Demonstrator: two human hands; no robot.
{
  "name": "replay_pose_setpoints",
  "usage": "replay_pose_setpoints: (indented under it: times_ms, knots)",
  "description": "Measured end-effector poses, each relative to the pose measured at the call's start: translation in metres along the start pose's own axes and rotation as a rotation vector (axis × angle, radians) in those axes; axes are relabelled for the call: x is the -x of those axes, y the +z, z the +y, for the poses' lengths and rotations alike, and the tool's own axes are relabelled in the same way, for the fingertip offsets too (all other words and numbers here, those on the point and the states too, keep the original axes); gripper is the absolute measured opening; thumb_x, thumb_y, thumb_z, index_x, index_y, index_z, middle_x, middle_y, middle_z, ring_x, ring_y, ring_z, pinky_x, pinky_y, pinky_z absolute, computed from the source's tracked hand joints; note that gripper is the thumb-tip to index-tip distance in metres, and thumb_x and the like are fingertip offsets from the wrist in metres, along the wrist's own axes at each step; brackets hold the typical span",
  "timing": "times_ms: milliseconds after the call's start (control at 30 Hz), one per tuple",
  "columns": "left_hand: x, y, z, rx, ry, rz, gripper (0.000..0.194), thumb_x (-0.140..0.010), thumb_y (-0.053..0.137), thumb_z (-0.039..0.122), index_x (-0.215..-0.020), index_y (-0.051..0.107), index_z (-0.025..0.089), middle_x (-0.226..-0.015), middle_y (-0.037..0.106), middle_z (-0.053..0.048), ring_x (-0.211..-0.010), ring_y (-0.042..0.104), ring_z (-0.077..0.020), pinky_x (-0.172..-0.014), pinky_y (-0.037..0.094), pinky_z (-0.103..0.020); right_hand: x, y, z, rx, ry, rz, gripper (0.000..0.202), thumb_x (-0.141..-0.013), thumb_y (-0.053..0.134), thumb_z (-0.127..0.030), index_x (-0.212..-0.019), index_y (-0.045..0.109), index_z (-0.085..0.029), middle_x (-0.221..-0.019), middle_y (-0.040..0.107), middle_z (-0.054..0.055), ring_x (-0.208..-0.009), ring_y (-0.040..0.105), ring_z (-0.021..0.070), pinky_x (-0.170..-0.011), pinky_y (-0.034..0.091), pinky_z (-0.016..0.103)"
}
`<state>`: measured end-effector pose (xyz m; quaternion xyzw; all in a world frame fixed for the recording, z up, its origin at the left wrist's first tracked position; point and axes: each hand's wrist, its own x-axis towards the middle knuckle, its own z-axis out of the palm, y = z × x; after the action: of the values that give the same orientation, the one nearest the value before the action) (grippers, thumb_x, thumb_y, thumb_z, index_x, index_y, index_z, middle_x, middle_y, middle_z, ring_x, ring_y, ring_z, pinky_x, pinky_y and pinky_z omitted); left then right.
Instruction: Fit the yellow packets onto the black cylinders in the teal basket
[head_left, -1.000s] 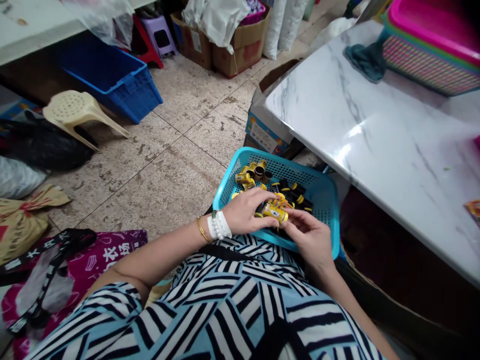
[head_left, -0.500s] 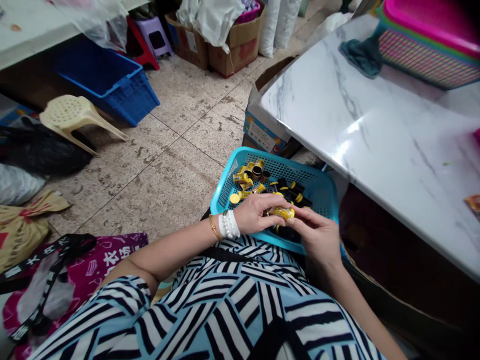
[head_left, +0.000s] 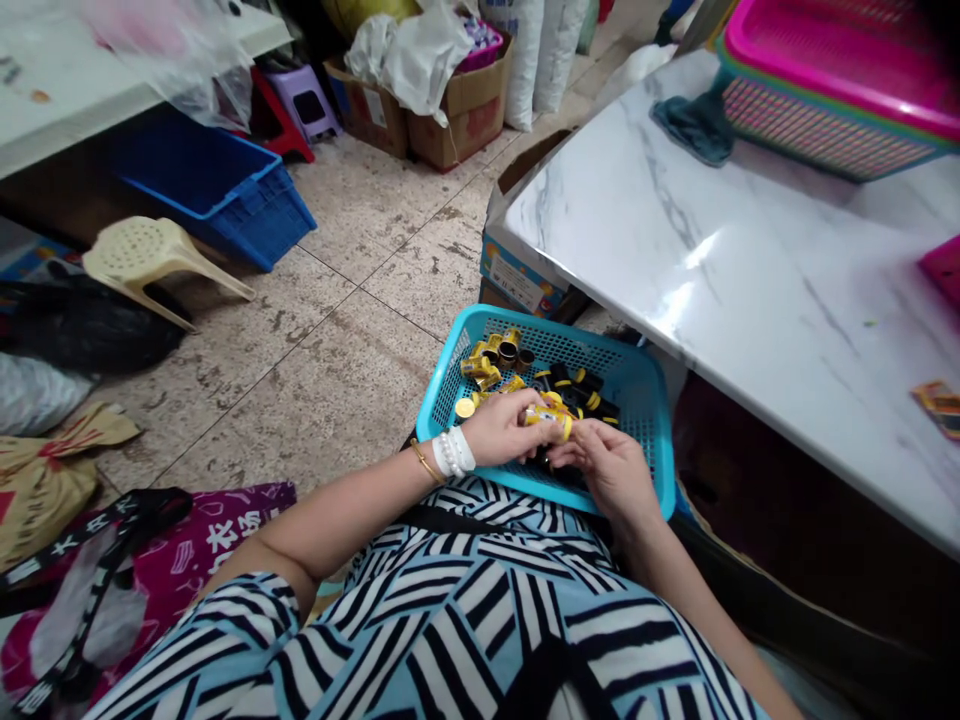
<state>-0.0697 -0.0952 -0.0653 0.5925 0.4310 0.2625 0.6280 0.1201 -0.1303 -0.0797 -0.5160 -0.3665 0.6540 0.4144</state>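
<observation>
My left hand (head_left: 504, 428) is closed round a small yellow-labelled tube (head_left: 541, 414), whose yellow cap points to the right. Beside that cap, my right hand (head_left: 611, 465) has its thumb and fingers drawn together; what they pinch, if anything, is too small to make out. Both hands are above a blue plastic basket (head_left: 658, 430) at my lap. Several yellow-labelled tubes (head_left: 475, 366) with dark open ends lie in its left part. Black pieces with yellow caps (head_left: 596, 400) lie towards the middle and right, partly hidden by my hands.
A white marbled table (head_left: 615, 215) stands to the right, with stacked baskets (head_left: 832, 130) and a dark cloth (head_left: 694, 128). Open cardboard boxes (head_left: 465, 130) are at the back. On the left are a blue crate (head_left: 255, 215), a cream stool (head_left: 139, 250) and bags (head_left: 225, 520).
My right hand has drawn slightly away from the tube's cap, its fingers now curled more. The left hand keeps the tube, whose label shows more now. The view has shifted slightly.
</observation>
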Motion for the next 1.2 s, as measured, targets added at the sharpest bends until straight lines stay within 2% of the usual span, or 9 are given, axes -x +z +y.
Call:
replay_pose_setpoints:
  times_ms: [133,267,367,500,700,800,933,1100,1200]
  knots:
    - [-0.001,0.003,-0.001,0.200,-0.205,-0.105,0.055,-0.075,0.060,0.071,-0.073,0.049,0.017,-0.049,0.054,0.004,-0.037,0.049,-0.0080,-0.039,0.036,-0.019,0.002,-0.005,-0.005,0.168,-0.169,-0.057,0.036,-0.074,0.080,-0.032,-0.108,0.073,-0.026,-0.109,0.071,0.006,-0.077,0.071,0.0170,-0.073,0.062,0.035]
    - [0.001,0.005,-0.002,0.462,-0.234,-0.190,0.059,-0.071,0.063,0.073,-0.079,0.055,0.014,-0.057,0.060,0.001,-0.044,0.053,-0.0079,-0.045,0.041,-0.019,0.002,-0.005,-0.003,0.168,-0.320,-0.020,0.014,-0.073,0.080,-0.026,-0.088,0.078,-0.028,-0.102,0.068,0.004,-0.089,0.067,0.0195,-0.066,0.061,0.031]
    - [0.003,0.002,-0.004,0.596,-0.214,-0.193,0.054,-0.073,0.070,0.064,-0.089,0.059,0.013,-0.064,0.061,0.000,-0.051,0.054,-0.0068,-0.048,0.038,-0.018,0.003,-0.005,0.000,0.147,-0.339,0.009,0.013,-0.075,0.079,-0.026,-0.088,0.078,-0.029,-0.101,0.067,0.004,-0.088,0.067,0.0202,-0.062,0.062,0.032]
    - [0.005,-0.002,-0.007,0.570,-0.185,-0.188,0.049,-0.071,0.076,0.056,-0.082,0.060,0.011,-0.061,0.053,0.003,-0.050,0.047,-0.0047,-0.048,0.034,-0.017,0.007,-0.005,-0.002,0.189,-0.320,-0.063,0.020,-0.077,0.077,-0.025,-0.096,0.078,-0.031,-0.107,0.063,0.005,-0.077,0.068,0.0174,-0.057,0.063,0.032]
    - [0.003,0.002,-0.009,0.638,-0.236,-0.219,0.049,-0.071,0.077,0.055,-0.086,0.058,0.012,-0.064,0.057,0.002,-0.050,0.049,-0.0051,-0.048,0.039,-0.018,0.008,-0.004,-0.003,0.194,-0.398,-0.034,0.010,-0.076,0.077,-0.020,-0.081,0.078,-0.028,-0.090,0.061,0.001,-0.055,0.065,0.0120,-0.050,0.061,0.031]
    - [0.002,0.003,-0.011,0.643,-0.247,-0.167,0.049,-0.070,0.078,0.054,-0.086,0.058,0.013,-0.062,0.057,0.003,-0.049,0.050,-0.0046,-0.047,0.038,-0.016,0.009,-0.003,0.001,0.216,-0.382,0.052,0.011,-0.078,0.076,-0.024,-0.088,0.076,-0.028,-0.097,0.062,0.002,-0.057,0.065,0.0120,-0.053,0.061,0.031]
    - [0.002,0.005,-0.011,0.671,-0.265,-0.084,0.048,-0.069,0.079,0.052,-0.088,0.058,0.013,-0.064,0.059,0.002,-0.050,0.053,-0.0049,-0.047,0.038,-0.016,0.014,0.001,0.007,0.260,-0.352,0.162,0.037,-0.074,0.079,-0.026,-0.109,0.070,-0.027,-0.115,0.064,0.006,-0.081,0.070,0.0184,-0.076,0.062,0.037]
    - [0.001,0.011,-0.011,0.631,-0.166,-0.040,0.046,-0.072,0.078,0.048,-0.097,0.061,0.013,-0.066,0.058,0.003,-0.054,0.053,-0.0059,-0.050,0.040,-0.018,0.021,0.008,0.005,0.465,-0.479,0.307,0.025,-0.074,0.079,-0.029,-0.098,0.075,-0.023,-0.098,0.070,0.007,-0.081,0.068,0.0202,-0.075,0.060,0.037]
    - [0.001,0.014,-0.011,0.524,-0.041,-0.004,0.042,-0.076,0.075,0.046,-0.099,0.062,0.014,-0.075,0.059,0.001,-0.059,0.053,-0.0070,-0.056,0.044,-0.020,0.020,0.010,0.001,0.391,-0.375,0.320,0.024,-0.071,0.082,-0.031,-0.092,0.076,-0.021,-0.092,0.073,0.006,-0.079,0.069,0.0205,-0.075,0.060,0.038]
